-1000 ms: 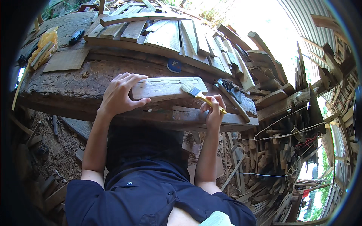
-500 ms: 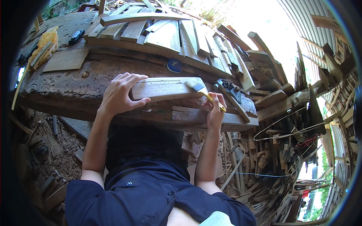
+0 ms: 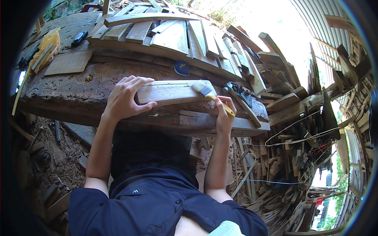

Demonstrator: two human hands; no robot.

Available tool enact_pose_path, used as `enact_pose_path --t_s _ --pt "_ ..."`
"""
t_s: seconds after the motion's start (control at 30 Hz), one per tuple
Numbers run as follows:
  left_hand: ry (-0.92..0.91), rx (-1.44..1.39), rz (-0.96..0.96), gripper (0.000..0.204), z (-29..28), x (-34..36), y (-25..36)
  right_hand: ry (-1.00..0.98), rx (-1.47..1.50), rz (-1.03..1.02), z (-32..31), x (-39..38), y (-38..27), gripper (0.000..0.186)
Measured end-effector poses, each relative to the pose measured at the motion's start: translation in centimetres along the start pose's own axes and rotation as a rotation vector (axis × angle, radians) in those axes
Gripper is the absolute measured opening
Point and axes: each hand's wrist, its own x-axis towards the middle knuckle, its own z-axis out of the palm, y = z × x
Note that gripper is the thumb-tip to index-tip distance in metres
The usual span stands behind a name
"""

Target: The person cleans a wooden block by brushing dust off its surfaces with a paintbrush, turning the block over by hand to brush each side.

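Matt wood block (image 3: 173, 93); metal brush ferrule (image 3: 206, 91); rough wood bench (image 3: 67, 93); corrugated metal roofing (image 3: 317, 17)

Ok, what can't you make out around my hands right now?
Head view:
Wooden block, left end: partly covered by the left hand.
Block's underside: turned down toward the workbench.
Bristles: tips smeared by blur, so their contact with the wood is unclear.
Brush handle: partly hidden by the right hand.

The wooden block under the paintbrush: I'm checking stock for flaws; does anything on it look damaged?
Possibly: the wooden block has dark, cracklike lines along its upper face, between the left hand and the paintbrush, breaking its pale surface; splits or mere marks, I can't tell.
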Motion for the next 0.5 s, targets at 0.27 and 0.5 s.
enact_pose_path --t_s 0.27,0.5 --pt "-0.002 -0.013 -0.004 0.068 -0.1 -0.1 -0.2 -0.104 0.048 0.049 0.1 -0.4 -1.1 0.01" --pt "-0.028 0.001 -0.006 0.068 -0.4 -0.2 -0.5 -0.041 -0.212 -0.071 0.5 2.6 -0.5 0.023"
